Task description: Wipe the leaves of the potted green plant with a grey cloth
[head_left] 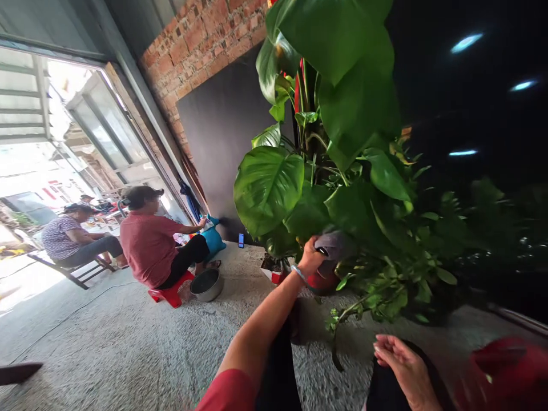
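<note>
My left hand (311, 256), with a bracelet at the wrist, is closed on a grey cloth (336, 244). It reaches in low under the broad green leaves of a tall potted plant (274, 182). The cloth lies against the plant's lower part, just above a red pot (321, 283) that the leaves partly hide. Near my right knee, my right hand (402, 365) hovers with loosely bent fingers and nothing visible in it. A leafy stem (355, 311) droops toward the floor between my hands.
A red plastic bag or basin (505, 371), blurred, is at the lower right. To the left, a person (149, 240) sits on a red stool (171, 294) beside a metal basin (206, 284). Another person (71, 237) sits on a wooden bench (81, 274). A phone (241, 240) leans against the dark panel.
</note>
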`<state>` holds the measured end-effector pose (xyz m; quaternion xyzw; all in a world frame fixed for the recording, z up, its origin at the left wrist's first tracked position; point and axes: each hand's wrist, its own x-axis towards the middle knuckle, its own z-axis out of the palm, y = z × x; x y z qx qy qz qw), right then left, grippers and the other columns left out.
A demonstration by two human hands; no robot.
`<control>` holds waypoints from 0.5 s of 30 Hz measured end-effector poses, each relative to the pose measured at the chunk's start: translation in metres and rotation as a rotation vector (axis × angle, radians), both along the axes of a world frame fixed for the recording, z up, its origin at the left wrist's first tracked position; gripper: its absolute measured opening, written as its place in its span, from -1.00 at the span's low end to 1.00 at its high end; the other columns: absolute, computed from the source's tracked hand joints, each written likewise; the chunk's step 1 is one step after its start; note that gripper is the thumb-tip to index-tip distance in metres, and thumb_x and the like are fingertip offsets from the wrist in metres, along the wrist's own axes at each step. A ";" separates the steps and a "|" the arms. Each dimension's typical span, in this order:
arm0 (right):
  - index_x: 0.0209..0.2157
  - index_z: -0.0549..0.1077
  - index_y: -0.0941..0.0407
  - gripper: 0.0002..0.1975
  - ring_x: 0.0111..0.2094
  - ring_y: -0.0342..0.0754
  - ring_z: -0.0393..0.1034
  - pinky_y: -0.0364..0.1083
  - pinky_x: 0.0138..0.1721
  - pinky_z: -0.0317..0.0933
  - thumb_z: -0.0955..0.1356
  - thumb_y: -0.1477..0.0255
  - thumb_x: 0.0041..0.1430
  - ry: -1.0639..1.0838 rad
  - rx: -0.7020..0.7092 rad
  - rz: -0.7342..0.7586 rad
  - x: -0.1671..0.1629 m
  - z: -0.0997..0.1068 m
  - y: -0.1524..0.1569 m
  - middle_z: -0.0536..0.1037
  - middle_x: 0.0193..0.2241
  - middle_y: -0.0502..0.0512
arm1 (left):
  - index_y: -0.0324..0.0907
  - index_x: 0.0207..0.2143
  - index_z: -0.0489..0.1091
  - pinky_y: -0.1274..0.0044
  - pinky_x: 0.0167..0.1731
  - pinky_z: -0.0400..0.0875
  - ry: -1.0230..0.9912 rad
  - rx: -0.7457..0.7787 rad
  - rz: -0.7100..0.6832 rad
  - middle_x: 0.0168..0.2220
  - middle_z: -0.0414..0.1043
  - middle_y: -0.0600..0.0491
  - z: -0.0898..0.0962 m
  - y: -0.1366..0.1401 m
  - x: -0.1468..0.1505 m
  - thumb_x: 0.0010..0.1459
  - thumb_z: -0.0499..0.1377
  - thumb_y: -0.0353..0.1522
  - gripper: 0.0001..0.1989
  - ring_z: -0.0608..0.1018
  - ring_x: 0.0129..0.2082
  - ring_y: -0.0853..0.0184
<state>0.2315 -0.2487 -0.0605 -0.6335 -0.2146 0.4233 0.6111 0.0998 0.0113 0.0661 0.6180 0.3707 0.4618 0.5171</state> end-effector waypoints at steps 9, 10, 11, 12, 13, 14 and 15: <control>-0.48 0.67 0.04 -0.55 -0.40 0.14 0.60 0.01 -0.40 0.55 0.62 0.07 -0.46 -0.007 -0.024 -0.082 0.023 -0.006 -0.015 0.70 -0.49 0.13 | -0.19 -0.21 0.63 0.44 -0.21 0.53 0.123 -0.315 -0.196 -0.34 0.63 0.10 -0.041 -0.055 -0.077 -0.50 0.52 -0.54 -0.38 0.61 -0.29 0.23; -0.48 0.67 0.04 -0.54 -0.41 0.14 0.60 0.01 -0.41 0.55 0.62 0.06 -0.47 -0.015 -0.033 -0.091 0.025 -0.006 -0.015 0.70 -0.49 0.13 | -0.18 -0.19 0.63 0.46 -0.19 0.52 0.057 -0.276 -0.233 -0.32 0.63 0.09 -0.026 -0.054 -0.083 -0.43 0.53 -0.50 -0.41 0.60 -0.28 0.25; -0.48 0.67 0.04 -0.53 -0.41 0.14 0.60 0.01 -0.41 0.55 0.62 0.05 -0.47 -0.020 -0.040 -0.094 0.027 -0.006 -0.014 0.70 -0.48 0.13 | -0.18 -0.19 0.62 0.47 -0.19 0.51 0.002 -0.227 -0.247 -0.31 0.62 0.09 -0.011 -0.050 -0.083 -0.37 0.52 -0.46 -0.46 0.59 -0.28 0.26; -0.48 0.66 0.04 -0.52 -0.41 0.14 0.60 0.01 -0.42 0.55 0.62 0.04 -0.47 -0.021 -0.045 -0.092 0.027 -0.006 -0.013 0.70 -0.48 0.13 | -0.17 -0.17 0.62 0.48 -0.19 0.51 -0.046 -0.172 -0.239 -0.30 0.61 0.10 0.003 -0.045 -0.076 -0.32 0.52 -0.44 -0.48 0.58 -0.28 0.28; -0.47 0.66 0.04 -0.51 -0.41 0.15 0.61 0.01 -0.42 0.55 0.62 0.03 -0.47 -0.017 -0.046 -0.085 0.026 -0.006 -0.012 0.70 -0.48 0.12 | -0.16 -0.14 0.61 0.48 -0.18 0.51 -0.080 -0.122 -0.227 -0.27 0.61 0.10 0.014 -0.038 -0.063 -0.29 0.52 -0.43 -0.46 0.58 -0.26 0.27; -0.47 0.66 0.04 -0.51 -0.41 0.15 0.61 0.01 -0.42 0.54 0.62 0.03 -0.46 -0.013 -0.044 -0.078 0.024 -0.005 -0.010 0.70 -0.49 0.12 | -0.15 -0.10 0.59 0.47 -0.15 0.52 -0.102 -0.081 -0.214 -0.24 0.61 0.10 0.019 -0.032 -0.046 -0.31 0.54 -0.44 -0.40 0.58 -0.23 0.26; -0.46 0.65 0.03 -0.52 -0.41 0.15 0.62 0.00 -0.42 0.54 0.62 0.03 -0.45 -0.014 -0.038 -0.071 0.022 -0.005 -0.009 0.69 -0.49 0.11 | -0.14 -0.07 0.58 0.46 -0.11 0.53 -0.110 -0.048 -0.193 -0.21 0.61 0.10 0.020 -0.026 -0.027 -0.36 0.55 -0.46 -0.33 0.59 -0.19 0.25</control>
